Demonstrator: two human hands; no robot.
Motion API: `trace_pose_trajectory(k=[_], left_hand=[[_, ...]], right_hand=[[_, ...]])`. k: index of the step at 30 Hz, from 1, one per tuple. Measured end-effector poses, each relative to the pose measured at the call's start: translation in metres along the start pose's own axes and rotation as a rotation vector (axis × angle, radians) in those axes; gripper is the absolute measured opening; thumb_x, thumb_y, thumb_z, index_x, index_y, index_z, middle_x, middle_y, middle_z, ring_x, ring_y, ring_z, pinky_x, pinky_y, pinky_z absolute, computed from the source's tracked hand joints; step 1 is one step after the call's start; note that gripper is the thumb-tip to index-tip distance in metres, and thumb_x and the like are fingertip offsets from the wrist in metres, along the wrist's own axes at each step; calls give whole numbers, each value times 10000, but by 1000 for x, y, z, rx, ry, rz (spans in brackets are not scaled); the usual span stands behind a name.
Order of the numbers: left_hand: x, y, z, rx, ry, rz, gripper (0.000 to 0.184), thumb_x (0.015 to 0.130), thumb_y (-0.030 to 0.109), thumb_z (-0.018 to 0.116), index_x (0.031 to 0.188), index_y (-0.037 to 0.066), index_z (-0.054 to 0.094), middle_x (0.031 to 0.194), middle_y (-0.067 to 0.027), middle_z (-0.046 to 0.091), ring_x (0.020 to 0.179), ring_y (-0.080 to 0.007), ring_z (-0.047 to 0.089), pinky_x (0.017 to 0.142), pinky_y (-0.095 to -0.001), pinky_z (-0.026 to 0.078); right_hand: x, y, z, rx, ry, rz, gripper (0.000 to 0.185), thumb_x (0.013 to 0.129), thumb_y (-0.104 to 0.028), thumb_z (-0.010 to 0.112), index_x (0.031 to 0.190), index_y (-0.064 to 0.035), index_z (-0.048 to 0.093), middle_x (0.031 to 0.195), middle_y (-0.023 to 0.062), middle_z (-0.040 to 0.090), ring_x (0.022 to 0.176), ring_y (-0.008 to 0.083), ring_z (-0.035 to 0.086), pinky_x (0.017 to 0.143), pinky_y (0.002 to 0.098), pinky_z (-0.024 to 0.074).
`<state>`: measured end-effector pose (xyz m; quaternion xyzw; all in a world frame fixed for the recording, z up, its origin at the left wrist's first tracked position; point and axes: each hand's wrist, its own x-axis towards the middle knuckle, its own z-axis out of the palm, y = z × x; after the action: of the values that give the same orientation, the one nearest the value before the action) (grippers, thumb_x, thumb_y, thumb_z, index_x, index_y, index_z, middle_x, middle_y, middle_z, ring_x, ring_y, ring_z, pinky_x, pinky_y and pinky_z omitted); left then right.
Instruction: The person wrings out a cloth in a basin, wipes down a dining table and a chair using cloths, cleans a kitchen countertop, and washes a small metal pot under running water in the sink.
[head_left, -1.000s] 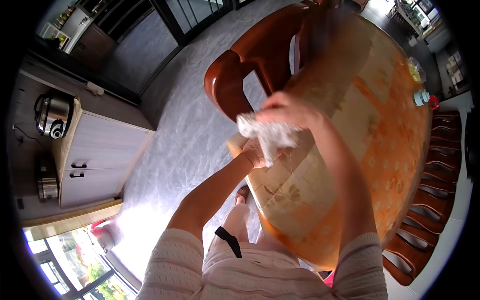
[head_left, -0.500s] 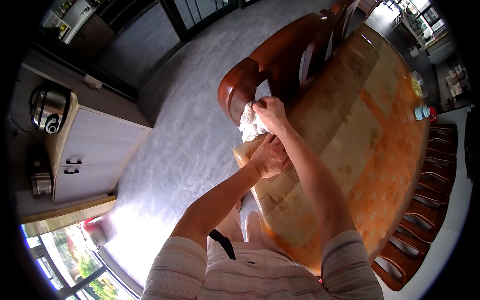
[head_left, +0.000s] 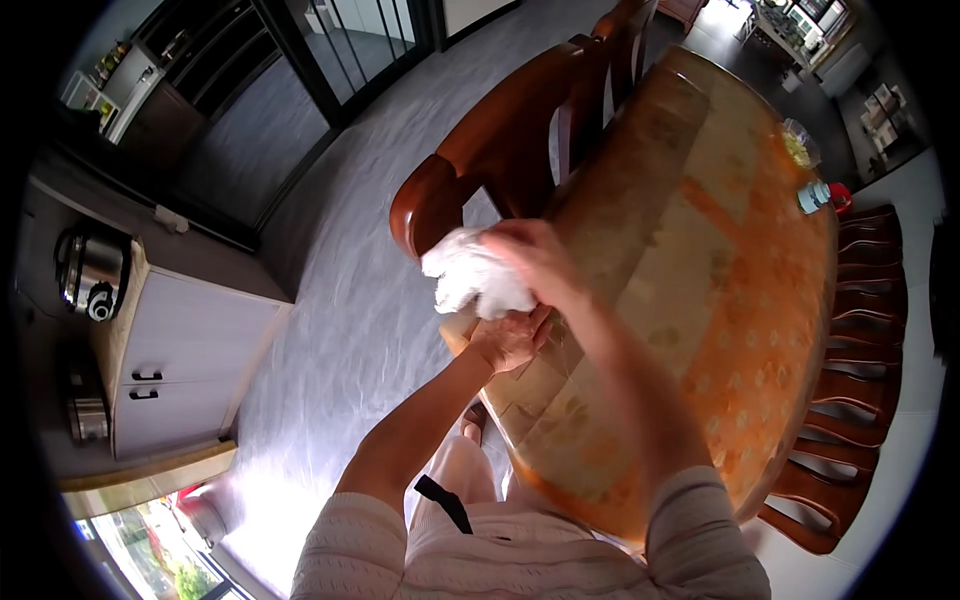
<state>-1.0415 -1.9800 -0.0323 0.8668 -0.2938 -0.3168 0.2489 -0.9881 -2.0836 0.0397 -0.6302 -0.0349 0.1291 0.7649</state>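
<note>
A white cloth is bunched up over the near left corner of the dining table. My right hand, slightly blurred, has its fingers closed on the cloth's right side. Just below the cloth is my left hand, at the table corner, its fingers stretched to the right and partly in shadow. It sits against the cloth's lower edge, and I see nothing gripped in it. A patterned brown and orange covering with a glossy surface lies over the table.
A wooden chair stands close along the table's left side. Several chairs line the right side. On the far right of the table are a blue-and-red container and a clear bag. A cabinet with a pressure cooker stands left.
The cloth has been lifted and bunched closer to me, off the chair's side. Both hands have shifted slightly left and down in view, and my head view has turned a little.
</note>
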Motion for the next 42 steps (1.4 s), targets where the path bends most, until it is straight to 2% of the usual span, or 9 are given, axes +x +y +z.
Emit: trace_pose_trajectory(k=[4, 10, 11, 15, 27, 32, 36, 38, 42], left_hand=[[2, -10, 13, 357, 570, 376, 418, 818, 249, 560, 1194, 69, 534, 1280, -102, 464, 1231, -266, 386, 1012, -415, 306], [3, -8, 9, 310, 588, 434, 433, 771, 207, 624, 1171, 61, 544, 1293, -92, 450, 1217, -272, 394, 1005, -419, 308], [3, -8, 8, 310, 585, 436, 434, 766, 201, 630, 1167, 60, 544, 1290, -93, 452, 1215, -273, 396, 1003, -420, 310], [2, -5, 6, 321, 582, 435, 441, 758, 190, 634, 1167, 56, 538, 1273, -105, 463, 1212, -280, 401, 1003, -429, 313], [8, -4, 9, 408, 523, 403, 399, 814, 211, 572, 1180, 54, 535, 1310, -92, 444, 1230, -266, 396, 1010, -417, 312], [10, -11, 13, 379, 596, 403, 484, 777, 140, 572, 1237, 26, 472, 1310, -142, 437, 1217, -312, 409, 996, -441, 307], [7, 1, 12, 375, 628, 447, 462, 797, 72, 529, 1249, 11, 456, 1300, -159, 454, 1215, -343, 420, 1017, -447, 306], [10, -12, 17, 432, 606, 431, 436, 823, 126, 513, 1239, 1, 473, 1358, -131, 400, 1274, -307, 350, 1037, -441, 270], [10, -12, 15, 509, 562, 365, 411, 837, 128, 482, 1229, 7, 474, 1359, -129, 392, 1265, -322, 345, 1031, -446, 270]], right_hand=[[-53, -68, -32, -222, 269, -70, 220, 833, -207, 597, 886, -1, 654, 678, 16, 597, 550, 53, 508, 471, 212, 392], [-110, -29, -87, -1349, 37, -195, 293, 805, -330, 626, 970, -91, 666, 973, 33, 648, 850, 164, 597, 719, 400, 453], [-111, -24, -83, -1430, -20, 173, 494, 781, -431, 623, 1160, -117, 581, 1268, 66, 503, 1160, 263, 464, 898, 531, 354], [-112, 68, -75, -1555, 213, -18, 674, 838, -489, 522, 1385, -156, 311, 1469, 52, 224, 1374, 268, 139, 1075, 551, 121], [14, 63, -225, -1521, 830, 153, 474, 943, -360, 298, 1348, -123, 369, 1470, 56, 244, 1370, 281, 173, 1084, 555, 123], [-85, 72, -107, -1533, 285, -116, 453, 880, -253, 440, 1266, -15, 443, 1400, 144, 332, 1342, 339, 218, 1057, 555, 146], [-268, 88, -67, -1453, 63, -165, 482, 858, -293, 475, 1299, -99, 445, 1413, 84, 333, 1358, 280, 207, 1074, 564, 96], [-326, 112, -132, -1330, 295, 43, 463, 850, -302, 492, 1272, -115, 472, 1404, 86, 351, 1338, 258, 247, 1089, 548, 87], [-409, 90, -342, -1742, 962, 307, 355, 884, -306, 455, 1149, -81, 526, 1165, 100, 505, 1057, 250, 449, 844, 475, 323]])
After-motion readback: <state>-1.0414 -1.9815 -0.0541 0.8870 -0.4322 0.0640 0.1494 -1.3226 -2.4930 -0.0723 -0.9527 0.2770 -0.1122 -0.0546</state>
